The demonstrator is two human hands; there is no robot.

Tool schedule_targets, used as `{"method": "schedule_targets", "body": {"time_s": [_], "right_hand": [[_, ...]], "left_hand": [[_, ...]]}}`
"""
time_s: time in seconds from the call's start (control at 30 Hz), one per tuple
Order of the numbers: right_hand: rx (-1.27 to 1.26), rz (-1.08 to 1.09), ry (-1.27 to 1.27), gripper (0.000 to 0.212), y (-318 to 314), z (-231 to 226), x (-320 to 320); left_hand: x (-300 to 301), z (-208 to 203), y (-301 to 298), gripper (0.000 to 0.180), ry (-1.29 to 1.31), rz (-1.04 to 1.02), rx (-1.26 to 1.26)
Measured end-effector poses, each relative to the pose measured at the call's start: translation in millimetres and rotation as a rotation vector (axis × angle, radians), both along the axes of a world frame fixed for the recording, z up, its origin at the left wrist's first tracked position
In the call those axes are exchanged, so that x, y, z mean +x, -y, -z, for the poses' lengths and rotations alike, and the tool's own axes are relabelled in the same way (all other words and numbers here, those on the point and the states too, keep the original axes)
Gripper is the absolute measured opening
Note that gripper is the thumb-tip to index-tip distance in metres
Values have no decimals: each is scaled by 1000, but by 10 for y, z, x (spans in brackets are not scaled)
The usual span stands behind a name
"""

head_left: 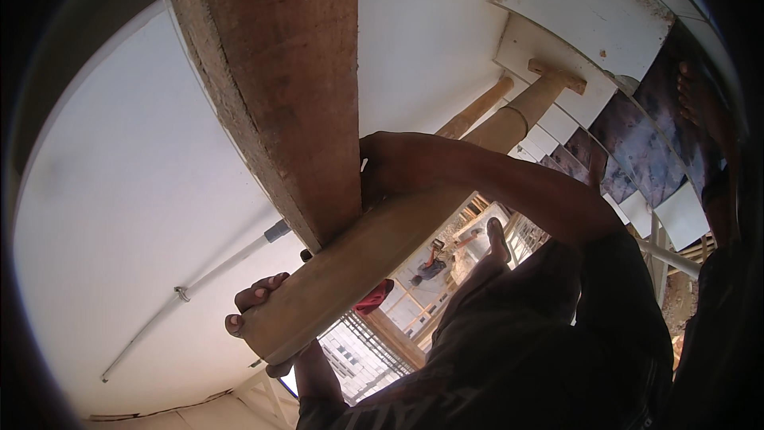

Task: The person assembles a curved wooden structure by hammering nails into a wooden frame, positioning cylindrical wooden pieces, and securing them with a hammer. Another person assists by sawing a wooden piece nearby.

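Gripping the lower-left end of a thick tan pole (358,263), the left hand (256,299) has its fingers clamped around it; the pole slants up to the right, passing the lower end of a brown wooden beam (278,72); the right hand (385,166) is at the pole beside the beam, its fingers hidden, their state impossible to tell.

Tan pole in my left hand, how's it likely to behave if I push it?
The tan pole should feel stiff, looking thick and straight. Its rounded sides could let it roll, and its smooth-looking surface may slip somewhat.
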State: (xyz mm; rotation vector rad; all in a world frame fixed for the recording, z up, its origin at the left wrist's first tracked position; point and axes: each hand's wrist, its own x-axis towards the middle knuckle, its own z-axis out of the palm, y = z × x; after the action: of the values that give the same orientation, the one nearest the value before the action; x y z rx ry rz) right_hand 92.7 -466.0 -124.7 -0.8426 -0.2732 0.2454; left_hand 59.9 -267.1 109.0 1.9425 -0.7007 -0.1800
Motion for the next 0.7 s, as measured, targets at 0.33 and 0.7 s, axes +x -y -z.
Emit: {"method": "schedule_targets", "body": {"time_s": [0.33,0.7], "right_hand": [[150,-211,-56,20,-147,106,109],[113,-149,35,21,-290,115,88]], "left_hand": [[-28,-85,-102,20,-79,-131,-84],[-67,-260,-413,13,-209,-238,-45]]}}
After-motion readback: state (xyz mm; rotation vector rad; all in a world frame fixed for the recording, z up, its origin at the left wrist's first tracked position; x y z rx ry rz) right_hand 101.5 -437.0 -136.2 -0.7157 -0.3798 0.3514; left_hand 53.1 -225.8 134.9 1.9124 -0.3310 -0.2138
